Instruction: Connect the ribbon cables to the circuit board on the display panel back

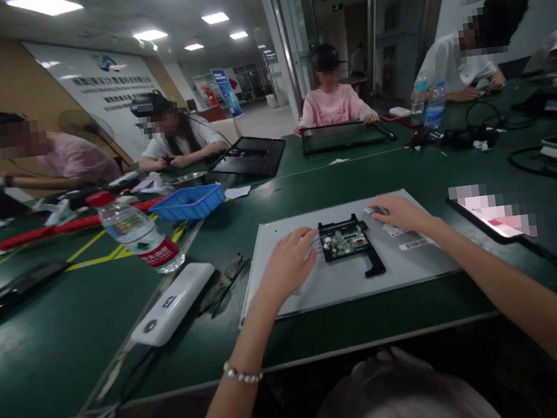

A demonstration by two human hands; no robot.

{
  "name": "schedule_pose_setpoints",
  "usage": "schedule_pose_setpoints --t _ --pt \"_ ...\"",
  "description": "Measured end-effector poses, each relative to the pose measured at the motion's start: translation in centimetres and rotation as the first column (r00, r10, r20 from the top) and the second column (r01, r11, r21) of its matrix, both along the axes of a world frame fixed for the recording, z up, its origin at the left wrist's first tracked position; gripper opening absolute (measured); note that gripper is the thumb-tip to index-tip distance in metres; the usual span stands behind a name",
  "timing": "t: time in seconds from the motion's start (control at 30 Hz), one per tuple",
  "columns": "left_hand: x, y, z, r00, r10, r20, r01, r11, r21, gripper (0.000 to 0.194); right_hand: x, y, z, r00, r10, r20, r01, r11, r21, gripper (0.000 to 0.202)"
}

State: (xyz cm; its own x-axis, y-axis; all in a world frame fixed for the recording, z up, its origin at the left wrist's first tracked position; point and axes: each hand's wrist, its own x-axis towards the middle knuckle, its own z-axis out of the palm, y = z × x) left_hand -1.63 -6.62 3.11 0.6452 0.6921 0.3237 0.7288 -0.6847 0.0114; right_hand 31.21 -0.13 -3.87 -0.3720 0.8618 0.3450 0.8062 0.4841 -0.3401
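A black plastic bracket with a green circuit board (347, 241) lies on a flat grey panel (272, 243) in front of me. My left hand (287, 261) rests at the bracket's left edge, its fingers curved and apart, beside some thin pale wires at the board's side. Farther right, my right hand (394, 212) is over the panel's upper right part, its fingers closed around a small grey thing (378, 210) that is too small to name. White printed labels (416, 244) are stuck to the panel below that hand.
Left of the panel are a white power bank (173, 305), glasses (224, 283), a water bottle (143, 234) and a blue tray (190, 204). A phone (490, 215) with a cable lies right. Across the green table (287, 198), a person holds a black frame (346, 145); several others sit around.
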Motion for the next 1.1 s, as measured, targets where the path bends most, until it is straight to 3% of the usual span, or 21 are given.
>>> schedule_pose_setpoints --t 0.13,0.27,0.47,0.6,1.1 --pt "4.3 2.2 1.9 0.998 0.018 0.058 -0.020 0.999 0.029 0.039 -0.2 0.1 0.2 1.000 0.007 -0.024 -0.007 1.000 0.002 0.030" --pt "6.7 5.3 1.2 0.983 0.078 0.166 -0.072 0.996 -0.045 0.045 -0.3 0.4 0.2 0.999 -0.009 -0.049 0.008 1.000 -0.013 0.031" --pt "5.1 8.0 -2.4 0.971 0.084 0.223 -0.047 0.985 -0.165 0.044 -0.9 0.3 0.2 1.000 -0.010 0.027 0.011 0.999 -0.033 0.036" --pt "4.0 8.4 -3.7 0.974 0.117 0.196 -0.070 0.971 -0.230 0.043 -1.5 -0.1 0.7 0.998 0.007 0.070 -0.004 0.999 -0.036 0.039" --pt "3.9 8.5 -3.3 0.986 0.162 0.034 -0.155 0.976 -0.154 0.039 -2.0 1.1 0.6 1.000 -0.013 -0.005 0.013 0.998 -0.055 0.036"
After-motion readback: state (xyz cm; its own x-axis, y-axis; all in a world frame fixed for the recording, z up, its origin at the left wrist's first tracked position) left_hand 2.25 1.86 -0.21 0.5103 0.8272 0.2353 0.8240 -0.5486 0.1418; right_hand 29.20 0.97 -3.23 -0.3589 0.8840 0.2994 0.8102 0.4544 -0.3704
